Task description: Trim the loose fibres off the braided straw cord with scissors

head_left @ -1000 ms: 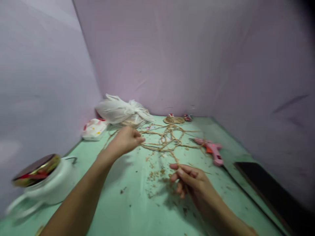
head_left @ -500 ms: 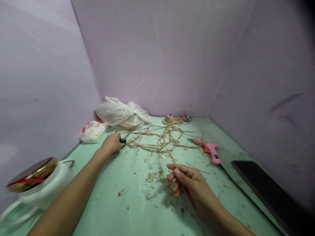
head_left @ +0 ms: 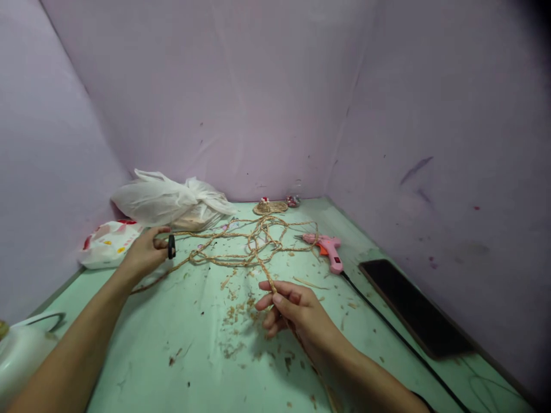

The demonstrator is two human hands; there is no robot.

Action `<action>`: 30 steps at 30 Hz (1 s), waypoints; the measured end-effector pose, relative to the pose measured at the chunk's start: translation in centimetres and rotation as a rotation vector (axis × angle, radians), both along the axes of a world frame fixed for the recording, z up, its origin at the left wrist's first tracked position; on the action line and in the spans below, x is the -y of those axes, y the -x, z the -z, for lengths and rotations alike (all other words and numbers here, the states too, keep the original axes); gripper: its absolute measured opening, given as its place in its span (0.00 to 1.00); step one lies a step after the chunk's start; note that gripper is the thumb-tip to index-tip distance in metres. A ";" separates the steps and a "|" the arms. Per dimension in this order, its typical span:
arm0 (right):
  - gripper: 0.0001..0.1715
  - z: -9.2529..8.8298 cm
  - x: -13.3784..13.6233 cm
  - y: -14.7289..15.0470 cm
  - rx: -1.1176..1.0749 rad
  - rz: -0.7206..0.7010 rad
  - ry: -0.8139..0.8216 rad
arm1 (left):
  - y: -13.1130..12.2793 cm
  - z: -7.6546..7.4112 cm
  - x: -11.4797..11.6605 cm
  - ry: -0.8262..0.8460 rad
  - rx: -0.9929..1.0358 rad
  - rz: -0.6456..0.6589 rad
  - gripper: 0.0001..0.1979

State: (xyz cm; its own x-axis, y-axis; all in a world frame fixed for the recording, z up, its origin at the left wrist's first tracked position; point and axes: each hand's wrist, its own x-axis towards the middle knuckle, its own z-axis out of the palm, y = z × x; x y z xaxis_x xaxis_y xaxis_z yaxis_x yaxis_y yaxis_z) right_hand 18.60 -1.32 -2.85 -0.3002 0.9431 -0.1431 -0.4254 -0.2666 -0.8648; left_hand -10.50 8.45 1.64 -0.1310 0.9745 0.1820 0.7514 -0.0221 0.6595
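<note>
My left hand [head_left: 148, 250] is closed on scissors with a black handle [head_left: 171, 246], seen nearly edge-on. Their blades are mostly out of sight. Between thumb and fingertips, my right hand [head_left: 297, 310] pinches a braided straw-coloured cord [head_left: 266, 274]. One length of it trails back under my right wrist toward the front edge. The rest lies in loose, tangled loops across the middle of the table, and part passes behind my left forearm.
A pink glue gun [head_left: 325, 246] with a black cable lies right of the loops, near a dark phone [head_left: 415, 307]. Behind are a white plastic bag [head_left: 172, 201], a tissue pack [head_left: 109, 244] and a small woven straw piece [head_left: 269, 207]. A white pot [head_left: 26, 355] stands front left. Scraps litter the green table [head_left: 163, 327].
The view has swung to the right, so everything sits further left. The scissors have turned in my left hand, lifting off the table. My right hand keeps its pinch on the cord.
</note>
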 end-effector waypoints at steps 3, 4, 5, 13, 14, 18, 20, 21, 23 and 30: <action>0.20 0.1 -0.1 0.0 0.012 0.001 0.008 | -0.9 -0.2 0.7 0.012 0.611 0.167 0.29; 0.20 0.1 -0.1 0.0 0.017 0.004 0.009 | -1.3 -0.1 0.8 0.028 0.818 0.215 0.27; 0.20 0.1 -0.2 -0.1 0.021 0.004 0.008 | -1.7 0.0 0.9 0.045 0.986 0.243 0.24; 0.20 0.1 -0.4 -0.2 0.038 0.006 0.017 | -5.3 1.9 1.0 0.290 1.360 0.185 0.21; 0.20 0.2 -0.4 -0.2 0.042 0.005 0.023 | -5.7 2.2 1.0 0.365 1.343 0.162 0.21; 0.19 0.5 -0.4 -0.1 0.055 -0.012 0.028 | -6.7 3.4 0.8 0.570 1.248 0.167 0.17; 0.20 0.5 -0.5 -0.1 0.073 -0.016 0.033 | -7.2 3.3 1.1 0.544 1.180 0.207 0.17; 0.20 0.5 -0.5 -0.1 0.091 -0.004 0.035 | -7.5 3.0 1.4 0.521 1.142 0.234 0.16; 0.18 0.4 -0.6 -0.1 0.142 0.056 0.038 | -8.3 2.0 2.3 0.458 1.070 0.292 0.12; 0.20 0.0 -0.3 0.2 0.245 0.002 -0.007 | -12.9 -0.6 6.5 0.447 1.019 0.475 0.09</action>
State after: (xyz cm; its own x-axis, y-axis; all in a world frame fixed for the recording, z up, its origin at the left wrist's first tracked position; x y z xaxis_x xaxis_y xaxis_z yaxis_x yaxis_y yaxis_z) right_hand 18.36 -1.03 -2.90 -0.2551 0.9451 -0.2045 -0.2037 -0.2592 -0.9441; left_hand 2.37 1.92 2.23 0.3697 0.9150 -0.1613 -0.1391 0.2262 0.9641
